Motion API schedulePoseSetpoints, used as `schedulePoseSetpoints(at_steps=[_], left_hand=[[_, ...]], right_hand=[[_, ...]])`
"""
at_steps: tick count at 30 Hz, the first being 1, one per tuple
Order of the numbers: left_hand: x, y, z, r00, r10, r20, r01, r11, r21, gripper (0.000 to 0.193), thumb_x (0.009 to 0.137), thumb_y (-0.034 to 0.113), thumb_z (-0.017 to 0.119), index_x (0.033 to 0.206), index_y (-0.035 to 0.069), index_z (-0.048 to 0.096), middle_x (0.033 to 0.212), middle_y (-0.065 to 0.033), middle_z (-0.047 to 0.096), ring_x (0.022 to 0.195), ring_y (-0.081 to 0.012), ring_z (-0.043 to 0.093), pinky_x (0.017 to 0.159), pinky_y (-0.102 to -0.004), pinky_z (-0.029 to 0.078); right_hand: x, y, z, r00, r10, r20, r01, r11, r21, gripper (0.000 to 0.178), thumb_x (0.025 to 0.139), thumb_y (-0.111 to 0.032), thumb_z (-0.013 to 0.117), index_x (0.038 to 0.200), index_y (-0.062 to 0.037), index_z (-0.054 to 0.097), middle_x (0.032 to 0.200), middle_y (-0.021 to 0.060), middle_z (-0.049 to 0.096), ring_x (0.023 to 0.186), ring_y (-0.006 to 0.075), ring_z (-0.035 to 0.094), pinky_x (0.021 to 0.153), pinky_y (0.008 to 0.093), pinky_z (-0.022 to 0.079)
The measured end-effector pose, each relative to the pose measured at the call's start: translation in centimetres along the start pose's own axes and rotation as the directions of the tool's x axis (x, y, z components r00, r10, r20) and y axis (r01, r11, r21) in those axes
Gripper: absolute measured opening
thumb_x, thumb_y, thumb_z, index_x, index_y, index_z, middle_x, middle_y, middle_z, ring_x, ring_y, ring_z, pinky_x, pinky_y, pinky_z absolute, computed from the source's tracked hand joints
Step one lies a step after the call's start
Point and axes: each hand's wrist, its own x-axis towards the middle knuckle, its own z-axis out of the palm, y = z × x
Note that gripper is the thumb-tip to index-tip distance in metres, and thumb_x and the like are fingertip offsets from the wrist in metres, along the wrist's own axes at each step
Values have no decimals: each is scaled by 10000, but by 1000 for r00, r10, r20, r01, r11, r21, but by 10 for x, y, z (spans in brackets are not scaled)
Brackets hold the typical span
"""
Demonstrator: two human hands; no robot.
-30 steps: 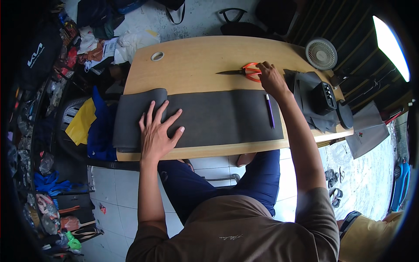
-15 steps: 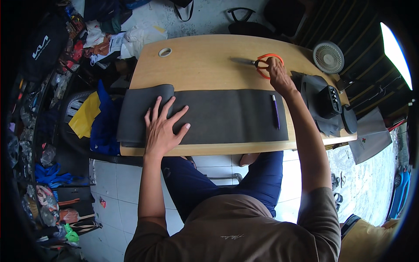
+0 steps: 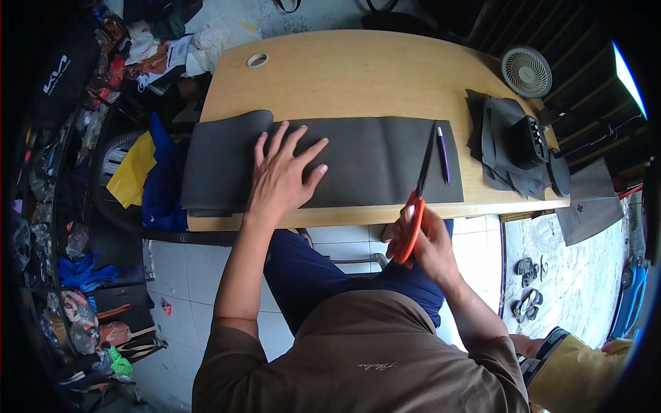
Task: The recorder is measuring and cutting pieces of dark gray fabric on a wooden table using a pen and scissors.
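A long strip of dark grey sheet material [image 3: 358, 162] lies along the table's near edge, its left end folded over on itself. My left hand [image 3: 286, 172] rests flat on it with fingers spread, just right of the fold. In my right hand [image 3: 427, 241] are scissors [image 3: 413, 230] with orange-red handles, held in front of the table's near edge. Their dark blades point away from me, over the right part of the sheet. A purple pen [image 3: 443, 157] with a white tip lies on the sheet, just right of the blades.
On the wooden table [image 3: 344, 76] sit a tape roll [image 3: 257, 60] at far left and a round fan [image 3: 527, 71] at far right. Dark cut pieces [image 3: 501, 148] lie under a black device [image 3: 529, 141]. Yellow and blue cloth [image 3: 162, 179] hangs at left. A person [image 3: 578, 372] is at lower right.
My right hand has brought the scissors from the far part of the table toward me, turning the blades away from me. My left hand has slid a little right on the sheet.
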Motion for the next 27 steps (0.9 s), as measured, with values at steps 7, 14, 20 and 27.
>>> schedulePoseSetpoints(at_steps=[7,14,20,27], left_hand=[[21,26,36,989,122,81,-105,976,-190,573,1125,603,585,1680,467,552,1848,-118,349,1713,-397,300,1394,-656,190],[22,29,47,994,102,48,-90,975,-201,607,1109,630,583,1694,477,530,1866,-113,307,1730,-379,260,1397,-663,172],[23,30,48,995,91,30,-83,975,-205,631,1098,647,589,1700,466,526,1865,-129,307,1724,-376,280,1393,-659,181],[22,28,52,997,74,4,-71,973,-218,751,1095,659,584,1764,349,443,1845,-137,349,1713,-381,306,1402,-638,186]], right_hand=[[-42,42,31,915,355,193,-379,920,102,658,1175,-663,491,1090,-12,538,764,102,667,642,241,777,460,310,555],[-53,35,46,869,452,201,-437,892,-117,668,1182,-718,326,1145,-70,485,763,167,717,673,295,803,474,333,586],[-62,30,52,863,451,227,-434,893,-120,914,1150,-787,337,1390,78,511,729,152,747,621,263,780,517,339,596],[-58,27,62,879,425,215,-400,904,-152,759,1164,-765,290,1143,-31,478,757,185,734,677,292,806,507,336,604]])
